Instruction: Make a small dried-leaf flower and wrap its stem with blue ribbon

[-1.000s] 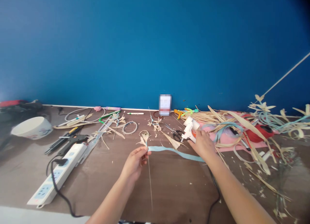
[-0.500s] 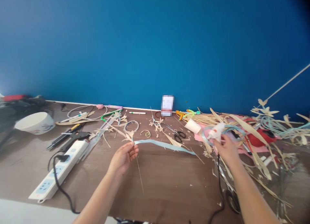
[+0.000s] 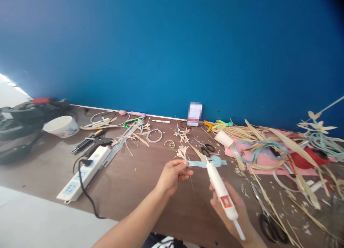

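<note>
My left hand (image 3: 173, 174) pinches a thin stem with a straw flower (image 3: 182, 153) at its tip and a pale blue ribbon strip (image 3: 206, 163) hanging off it. My right hand (image 3: 232, 210) is wrapped round a white glue gun (image 3: 221, 190), whose nozzle touches the blue ribbon just right of the left fingers. Both hands hover over the brown table (image 3: 129, 176), near its front edge.
Scissors (image 3: 205, 146), a white paper cup (image 3: 223, 138) and a heap of straw strips on a pink sheet (image 3: 268, 158) lie to the right. A power strip (image 3: 84, 173) with black cable, a second glue gun (image 3: 95, 146) and a white bowl (image 3: 61, 126) are left. Black scissors (image 3: 271, 228) lie near right.
My right hand lifted the glue gun from the far right and brought its nozzle to the ribbon. The blue strip bunched up. The view shifted left.
</note>
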A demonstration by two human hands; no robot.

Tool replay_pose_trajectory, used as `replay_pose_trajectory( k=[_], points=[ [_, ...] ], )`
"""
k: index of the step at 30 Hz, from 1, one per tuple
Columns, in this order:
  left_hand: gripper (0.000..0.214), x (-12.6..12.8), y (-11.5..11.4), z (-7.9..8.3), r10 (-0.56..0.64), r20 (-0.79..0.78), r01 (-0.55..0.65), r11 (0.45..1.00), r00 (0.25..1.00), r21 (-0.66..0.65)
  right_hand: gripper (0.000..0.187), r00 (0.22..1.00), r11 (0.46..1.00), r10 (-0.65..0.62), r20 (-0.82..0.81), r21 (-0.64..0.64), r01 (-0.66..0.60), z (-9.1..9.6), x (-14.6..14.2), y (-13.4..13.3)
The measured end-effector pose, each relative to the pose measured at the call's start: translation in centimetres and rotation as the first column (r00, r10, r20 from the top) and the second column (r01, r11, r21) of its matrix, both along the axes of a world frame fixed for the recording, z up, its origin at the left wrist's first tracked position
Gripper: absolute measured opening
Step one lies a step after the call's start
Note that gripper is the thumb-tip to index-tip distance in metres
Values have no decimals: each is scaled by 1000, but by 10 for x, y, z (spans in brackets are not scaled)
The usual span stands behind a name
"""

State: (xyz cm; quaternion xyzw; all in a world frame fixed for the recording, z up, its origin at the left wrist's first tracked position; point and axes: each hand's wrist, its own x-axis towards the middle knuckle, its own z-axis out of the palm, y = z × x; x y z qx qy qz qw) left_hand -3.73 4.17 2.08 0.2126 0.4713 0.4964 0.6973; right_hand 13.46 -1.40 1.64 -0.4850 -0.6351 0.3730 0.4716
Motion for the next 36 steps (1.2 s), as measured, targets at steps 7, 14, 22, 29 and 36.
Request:
replay_pose_trajectory(
  k=[7, 14, 22, 29, 36],
  points=[
    [10, -6, -4, 4, -40, 82, 44, 998, 996, -51, 14, 957, 967, 217, 192, 95, -238, 2, -6, 2],
    [6, -10, -7, 7, -75, 139, 86, 994, 987, -74, 12, 918, 948, 293, 267, 47, -316, -6, -5, 2],
    [6, -13, -8, 3, -107, 178, 126, 987, 978, -98, 12, 892, 940, 309, 331, 40, -340, -6, -3, 4],
    [7, -13, -8, 5, -155, 189, 178, 978, 970, -110, 11, 898, 946, 251, 360, 106, -307, -1, -5, 6],
    [6, -13, -8, 5, -144, 201, 172, 977, 969, -126, 15, 873, 948, 230, 430, 105, -302, -5, 1, 5]
  ],
)
